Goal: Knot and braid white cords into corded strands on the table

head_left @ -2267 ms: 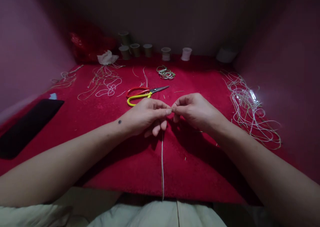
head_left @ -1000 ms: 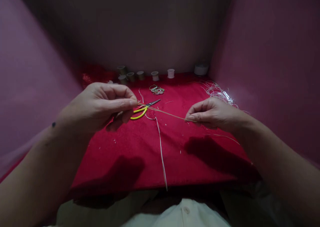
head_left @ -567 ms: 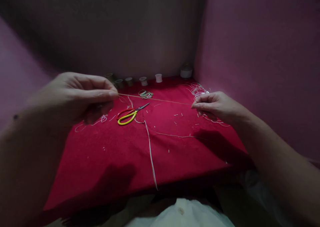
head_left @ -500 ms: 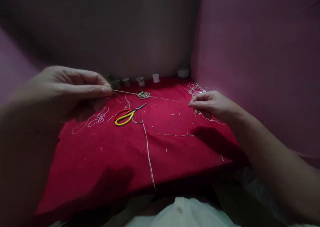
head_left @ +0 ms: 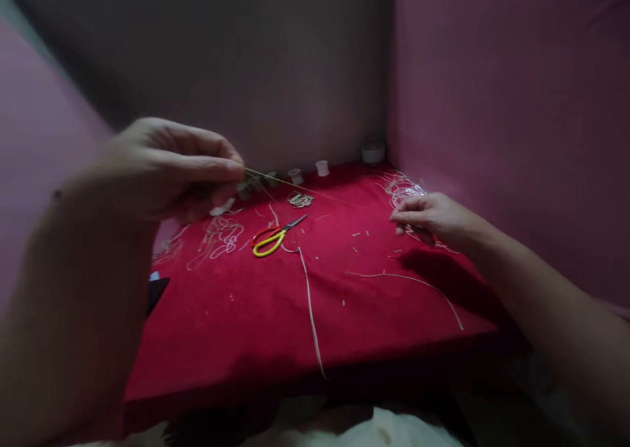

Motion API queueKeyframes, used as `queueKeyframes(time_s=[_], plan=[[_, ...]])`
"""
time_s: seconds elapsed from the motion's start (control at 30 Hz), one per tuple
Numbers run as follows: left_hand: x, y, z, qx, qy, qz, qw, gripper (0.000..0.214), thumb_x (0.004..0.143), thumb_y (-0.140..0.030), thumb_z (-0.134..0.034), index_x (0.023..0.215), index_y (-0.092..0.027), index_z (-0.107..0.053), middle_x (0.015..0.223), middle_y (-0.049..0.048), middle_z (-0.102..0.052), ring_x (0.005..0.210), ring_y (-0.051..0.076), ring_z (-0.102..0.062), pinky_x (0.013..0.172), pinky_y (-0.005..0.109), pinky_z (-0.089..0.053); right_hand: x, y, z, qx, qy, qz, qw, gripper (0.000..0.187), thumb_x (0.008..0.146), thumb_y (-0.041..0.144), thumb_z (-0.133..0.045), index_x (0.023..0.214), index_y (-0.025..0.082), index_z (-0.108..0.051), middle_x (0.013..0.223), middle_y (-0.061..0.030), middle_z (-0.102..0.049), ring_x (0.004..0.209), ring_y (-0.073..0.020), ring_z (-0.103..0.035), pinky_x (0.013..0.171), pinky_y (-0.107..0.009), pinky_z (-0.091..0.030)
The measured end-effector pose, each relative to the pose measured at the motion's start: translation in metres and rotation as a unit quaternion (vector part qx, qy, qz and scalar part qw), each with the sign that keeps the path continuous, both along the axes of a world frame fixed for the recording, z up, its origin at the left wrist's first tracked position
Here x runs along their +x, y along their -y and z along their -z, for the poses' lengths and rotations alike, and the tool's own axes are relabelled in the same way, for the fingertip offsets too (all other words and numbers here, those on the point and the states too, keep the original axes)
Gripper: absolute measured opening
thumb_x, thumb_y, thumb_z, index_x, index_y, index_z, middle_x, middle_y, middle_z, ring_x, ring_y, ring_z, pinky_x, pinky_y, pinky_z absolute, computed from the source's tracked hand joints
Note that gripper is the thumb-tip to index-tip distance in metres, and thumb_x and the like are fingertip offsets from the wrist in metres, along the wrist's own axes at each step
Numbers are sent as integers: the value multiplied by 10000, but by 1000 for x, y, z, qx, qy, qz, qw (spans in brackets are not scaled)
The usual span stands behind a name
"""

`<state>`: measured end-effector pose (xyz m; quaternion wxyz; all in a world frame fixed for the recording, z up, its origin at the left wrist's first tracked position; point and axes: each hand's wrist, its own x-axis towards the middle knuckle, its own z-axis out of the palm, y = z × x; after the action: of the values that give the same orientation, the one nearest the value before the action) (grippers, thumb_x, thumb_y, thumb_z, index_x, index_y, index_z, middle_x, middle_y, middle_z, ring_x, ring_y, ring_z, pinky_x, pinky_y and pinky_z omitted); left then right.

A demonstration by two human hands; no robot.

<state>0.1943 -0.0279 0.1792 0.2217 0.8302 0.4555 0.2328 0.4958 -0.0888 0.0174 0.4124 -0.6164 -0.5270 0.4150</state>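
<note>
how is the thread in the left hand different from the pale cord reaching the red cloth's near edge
The thread is pinched in the air by the left hand; the pale cord lies on the red cloth. The thread looks yellowish green; the pale cord, whitish. The thread slants sideways; the pale cord runs toward the near edge. Both are long and slender.

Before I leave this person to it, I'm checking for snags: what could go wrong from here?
The thin cord pinched by the left hand might slip; it blurs out before the right hand, so any grip there is unclear. The right hand overlaps the tangled cords in this view and, if close enough, could catch a strand. The pale cord reaches the front edge of the red cloth, where clothing might drag it.
</note>
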Motion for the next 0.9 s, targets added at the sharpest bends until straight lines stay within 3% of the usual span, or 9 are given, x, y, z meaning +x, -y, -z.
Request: queueKeyframes(time_s=[0.17, 0.33, 0.4, 0.47, 0.53, 0.63, 0.7, 0.8, 0.9], plan=[[3, 4, 0, -78, -19, 3, 997, 240, 741, -329, -594, 726, -91, -567, 474, -39, -538, 305, 0, -391, 350, 120, -250, -2, -1, 2, -15, -9, 3, 1000, 189, 728, 292, -629, 632, 145, -558, 606, -40, -603, 347, -37, -382, 333, -211, -239], [2, 5, 5, -113, -4, 28, 993, 195, 755, -289, -592, 737, -98, -559, 457, -41, -522, 305, 20, -408, 339, 130, -263, -3, -3, 4, -42, 117, -8, 992, 133, 746, 207, -579, 645, 135, -626, 611, -41, -613, 355, -48, -384, 387, -227, -276], [4, 6, 6, -130, -9, 40, 991, 167, 756, -263, -590, 727, -100, -562, 440, -35, -520, 302, 29, -416, 336, 136, -274, -8, -6, 2, -8, 228, 55, 972, 115, 731, 131, -561, 698, 130, -671, 697, -70, -653, 483, -98, -510, 476, -236, -363], [8, 6, 8, -141, -20, 53, 988, 151, 760, -240, -585, 706, -101, -567, 422, -28, -513, 303, 32, -418, 336, 138, -276, -22, -7, -7, 69, 308, 133, 940, 199, 730, 78, -527, 811, 124, -703, 848, -102, -681, 715, -163, -602, 625, -261, -434], [12, 5, 10, -141, -36, 68, 987, 158, 769, -228, -582, 677, -101, -572, 411, -21, -502, 310, 28, -417, 341, 137, -278, -44, -5, -25, 133, 244, 114, 954, 268, 766, 117, -516, 968, 121, -692, 921, -103, -680, 764, -166, -612, 651, -259, -460], [20, 4, 12, -130, -63, 97, 985, 168, 775, -244, -591, 671, -113, -596, 426, -9, -514, 320, 41, -434, 332, 142, -292, -85, 1, -55, 149, 34, -26, 988, 344, 804, 175, -517, 1128, 134, -626, 814, -65, -674, 505, -95, -540, 456, -220, -433], [24, 5, 14, -129, -80, 118, 981, 149, 775, -245, -594, 689, -125, -611, 440, -2, -531, 324, 59, -449, 318, 151, -307, -106, 0, -67, 149, -101, -130, 975, 313, 814, 165, -516, 1107, 109, -614, 744, -44, -656, 421, -60, -486, 399, -196, -414], [28, 6, 17, -128, -98, 141, 977, 133, 790, -200, -568, 687, -124, -606, 439, 1, -525, 324, 66, -452, 307, 152, -314, -122, -7, -65, 128, -218, -228, 940, 155, 819, 143, -508, 900, 87, -627, 658, -25, -626, 375, -48, -469, 359, -179, -408], [30, 4, 23, -119, -113, 154, 974, 151, 818, -161, -528, 696, -109, -599, 444, 3, -522, 327, 59, -452, 311, 143, -316, -123, -15, -53, 97, -260, -231, 933, 130, 830, 151, -502, 738, 95, -575, 621, -28, -620, 364, -60, -493, 344, -181, -424]])
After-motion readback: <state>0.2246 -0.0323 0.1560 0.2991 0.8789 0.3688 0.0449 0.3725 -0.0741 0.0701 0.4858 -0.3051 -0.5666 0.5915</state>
